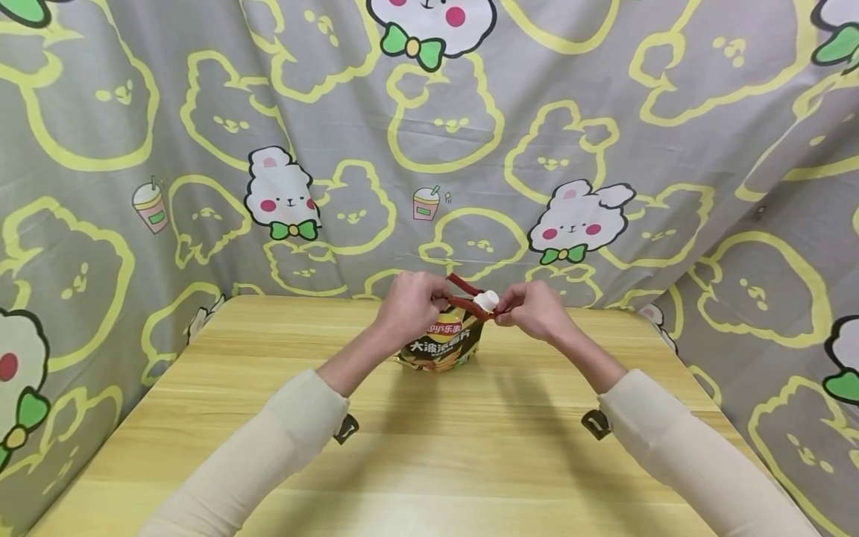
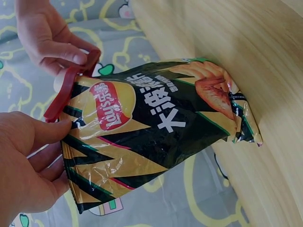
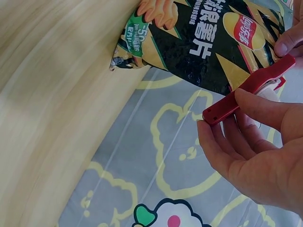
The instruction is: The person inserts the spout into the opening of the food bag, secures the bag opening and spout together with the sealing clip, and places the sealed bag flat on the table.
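A black and gold Lay's potato chip bag (image 1: 439, 344) stands upright on the table, its printed front towards me. My left hand (image 1: 412, 304) pinches the bag's top edge between thumb and fingers, as the left wrist view shows. My right hand (image 1: 533, 309) grips a red bag clip (image 3: 222, 106) with thumb and fingers. The clip lies over one side of the bag's top edge. In the head view its two red arms spread apart towards my left hand. A white spout cap (image 1: 488, 300) sticks up from the clip near my right fingertips.
The wood-grain table (image 1: 416, 455) reaches to a grey curtain (image 1: 376, 112) with yellow cartoon outlines, which hangs behind and on both sides. The bag stands near the table's back edge. A black tag (image 1: 596, 424) hangs at each sleeve cuff.
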Tool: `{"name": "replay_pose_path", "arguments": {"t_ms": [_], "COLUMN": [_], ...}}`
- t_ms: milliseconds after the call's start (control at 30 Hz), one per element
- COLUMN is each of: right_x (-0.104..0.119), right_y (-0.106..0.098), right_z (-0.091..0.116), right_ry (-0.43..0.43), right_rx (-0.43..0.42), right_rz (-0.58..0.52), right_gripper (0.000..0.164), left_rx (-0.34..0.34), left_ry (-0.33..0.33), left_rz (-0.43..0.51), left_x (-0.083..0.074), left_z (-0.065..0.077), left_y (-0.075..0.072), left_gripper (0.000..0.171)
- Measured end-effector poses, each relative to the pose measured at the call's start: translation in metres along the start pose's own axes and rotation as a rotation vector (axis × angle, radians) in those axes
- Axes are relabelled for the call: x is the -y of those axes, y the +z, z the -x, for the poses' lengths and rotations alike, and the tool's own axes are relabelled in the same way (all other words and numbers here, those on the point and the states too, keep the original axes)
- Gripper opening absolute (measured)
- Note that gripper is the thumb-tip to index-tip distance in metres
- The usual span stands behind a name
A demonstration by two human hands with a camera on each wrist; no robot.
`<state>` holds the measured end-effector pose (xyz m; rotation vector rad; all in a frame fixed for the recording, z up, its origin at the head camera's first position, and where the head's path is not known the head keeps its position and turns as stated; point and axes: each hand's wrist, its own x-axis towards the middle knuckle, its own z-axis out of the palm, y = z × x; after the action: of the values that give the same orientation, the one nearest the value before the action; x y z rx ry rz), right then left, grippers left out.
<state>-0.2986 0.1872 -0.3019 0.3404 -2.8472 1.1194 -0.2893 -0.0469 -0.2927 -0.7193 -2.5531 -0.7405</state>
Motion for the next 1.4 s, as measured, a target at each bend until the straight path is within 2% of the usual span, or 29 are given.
{"name": "replay_pose_path", "arguments": {"t_ms": [867,1233,1400], "right_x": [0.0017,0.0003,-0.0005], "right_y": [0.0005,0.0025,0.0035], "right_z": [-0.0003,-0.0022,-0.0026], "right_ry": [0.023,0.000,-0.022], "right_rx": [-0.013,0.015,0.019], "right_rz": [-0.041,-0.082,-0.064], "right_gripper": [0.013,0.029,0.027], "left_rx": [-0.007,-0.013,-0.010], "left_ry": [0.002,-0.007,-0.009], "left_rz": [0.010,0.026,0.007], "left_x": [0.0008,0.0011,0.0015], "left_z": [-0.0002,0.0007,0.0004], "left_y": [0.0003,-0.0004,-0.0006], "left_gripper": [0.014,0.011,0.009]}}
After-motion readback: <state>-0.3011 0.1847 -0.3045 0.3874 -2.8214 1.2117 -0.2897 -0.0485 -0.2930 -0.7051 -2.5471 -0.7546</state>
